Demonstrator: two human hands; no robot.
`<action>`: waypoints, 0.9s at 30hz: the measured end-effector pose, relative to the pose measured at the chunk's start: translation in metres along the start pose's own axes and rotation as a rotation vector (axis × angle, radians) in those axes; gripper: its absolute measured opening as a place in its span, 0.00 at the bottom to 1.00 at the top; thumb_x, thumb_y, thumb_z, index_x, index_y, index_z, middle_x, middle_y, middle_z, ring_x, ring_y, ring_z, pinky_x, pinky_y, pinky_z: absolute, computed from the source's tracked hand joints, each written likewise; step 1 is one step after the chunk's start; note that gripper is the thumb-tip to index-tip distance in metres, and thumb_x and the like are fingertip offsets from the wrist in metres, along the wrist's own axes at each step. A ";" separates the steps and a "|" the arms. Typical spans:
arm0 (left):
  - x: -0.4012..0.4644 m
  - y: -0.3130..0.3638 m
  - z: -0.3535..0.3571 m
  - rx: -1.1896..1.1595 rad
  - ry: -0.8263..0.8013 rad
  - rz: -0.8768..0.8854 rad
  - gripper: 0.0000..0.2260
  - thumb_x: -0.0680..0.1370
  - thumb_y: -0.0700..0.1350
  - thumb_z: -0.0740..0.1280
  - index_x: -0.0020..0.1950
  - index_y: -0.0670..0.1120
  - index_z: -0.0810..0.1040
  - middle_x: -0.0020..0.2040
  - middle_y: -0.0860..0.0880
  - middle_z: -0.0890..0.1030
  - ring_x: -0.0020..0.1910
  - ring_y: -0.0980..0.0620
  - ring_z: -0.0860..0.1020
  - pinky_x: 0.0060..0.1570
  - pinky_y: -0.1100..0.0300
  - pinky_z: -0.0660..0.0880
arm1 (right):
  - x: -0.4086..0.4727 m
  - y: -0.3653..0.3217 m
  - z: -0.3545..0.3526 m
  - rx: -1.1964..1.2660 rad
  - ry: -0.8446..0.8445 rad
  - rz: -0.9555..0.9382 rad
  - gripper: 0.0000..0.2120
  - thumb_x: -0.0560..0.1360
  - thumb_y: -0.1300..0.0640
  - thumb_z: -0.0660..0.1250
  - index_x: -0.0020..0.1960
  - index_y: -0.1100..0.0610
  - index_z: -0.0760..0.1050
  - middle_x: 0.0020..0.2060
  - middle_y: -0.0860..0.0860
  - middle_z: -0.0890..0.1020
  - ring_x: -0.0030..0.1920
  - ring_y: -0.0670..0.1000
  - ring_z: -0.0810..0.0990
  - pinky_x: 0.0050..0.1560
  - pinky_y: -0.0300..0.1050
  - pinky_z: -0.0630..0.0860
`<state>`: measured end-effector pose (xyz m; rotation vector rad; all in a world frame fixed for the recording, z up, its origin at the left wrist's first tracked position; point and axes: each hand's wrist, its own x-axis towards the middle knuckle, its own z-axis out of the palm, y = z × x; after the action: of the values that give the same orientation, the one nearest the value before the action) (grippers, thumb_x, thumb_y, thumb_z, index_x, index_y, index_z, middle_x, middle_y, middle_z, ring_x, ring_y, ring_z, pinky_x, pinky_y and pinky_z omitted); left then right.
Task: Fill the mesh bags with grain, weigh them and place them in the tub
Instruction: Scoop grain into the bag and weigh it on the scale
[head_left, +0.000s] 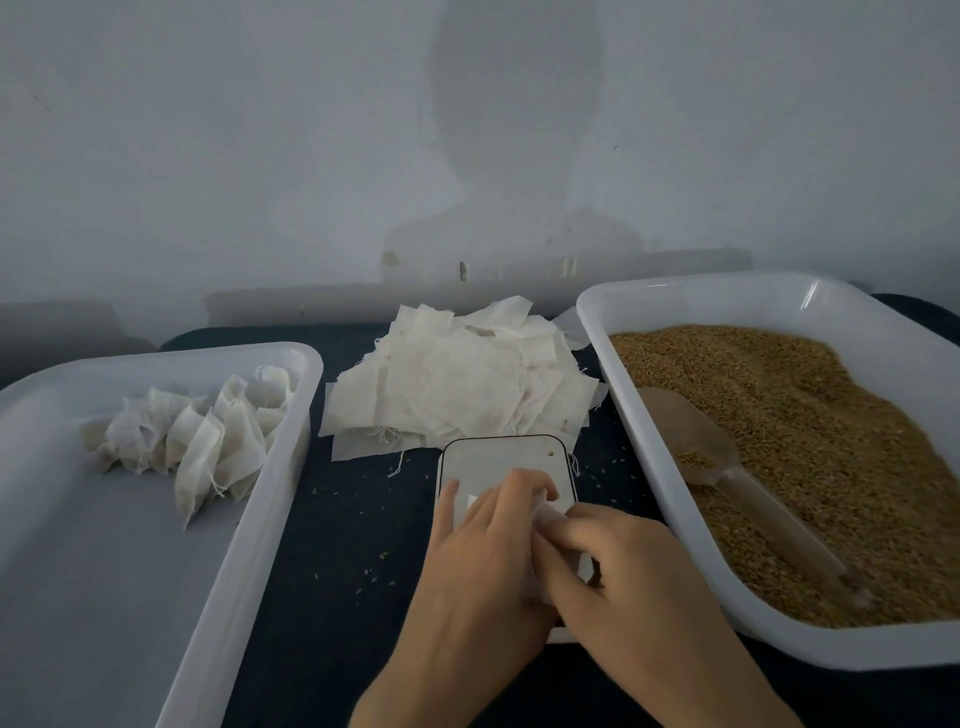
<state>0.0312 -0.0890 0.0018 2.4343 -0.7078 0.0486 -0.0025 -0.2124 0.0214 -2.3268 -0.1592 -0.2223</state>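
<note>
I see both hands meeting over the scale (501, 470), which sits on the dark table (353, 519) near its front edge, between the two tubs. The left hand (480, 551) has its fingers curled round a small white mesh bag (550, 514); the right hand (618, 571) pinches the same bag from the other side, so the bag lies squeezed between the two grips, right over the near half of the scale. Most of the bag is hidden by fingers and I cannot tell how full it is.

Along the table's left edge stands the white tub (270, 499), with a cluster of filled bags (197, 436) in its far half; its near half shows bare floor. Along the right edge stands the grain tub (649, 415), holding brown grain (831, 467) and a clear scoop (711, 452) lying in it, handle pointing toward the near right corner.

At the table's back edge, just behind the scale, lies a loose heap of empty bags (457, 384), its front sheets touching the scale's far rim. Between the scale and the left tub runs an open strip of table dotted with stray grains. The scale's right side is close to the grain tub's wall.
</note>
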 end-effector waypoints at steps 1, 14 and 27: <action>0.002 0.002 0.001 -0.097 0.031 -0.030 0.25 0.71 0.41 0.68 0.50 0.64 0.56 0.44 0.73 0.73 0.52 0.75 0.67 0.69 0.49 0.63 | 0.000 0.001 -0.005 -0.001 -0.007 -0.022 0.13 0.74 0.41 0.57 0.44 0.41 0.80 0.33 0.40 0.75 0.38 0.36 0.75 0.35 0.31 0.69; 0.006 0.013 0.005 -0.628 0.106 -0.136 0.15 0.71 0.34 0.69 0.48 0.51 0.70 0.41 0.52 0.78 0.36 0.57 0.77 0.33 0.68 0.74 | 0.040 0.119 -0.099 -0.860 -0.401 0.500 0.14 0.75 0.38 0.63 0.42 0.48 0.71 0.38 0.44 0.77 0.38 0.44 0.77 0.42 0.41 0.77; 0.003 0.009 0.010 -0.690 0.092 -0.243 0.16 0.64 0.41 0.65 0.44 0.60 0.70 0.39 0.53 0.77 0.34 0.58 0.76 0.33 0.63 0.76 | 0.090 0.120 -0.138 -0.791 -0.257 0.586 0.19 0.79 0.44 0.59 0.39 0.58 0.73 0.30 0.49 0.75 0.27 0.47 0.73 0.36 0.39 0.78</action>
<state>0.0280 -0.1025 -0.0013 1.8185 -0.3065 -0.1560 0.0920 -0.3902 0.0503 -3.0426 0.5839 0.3795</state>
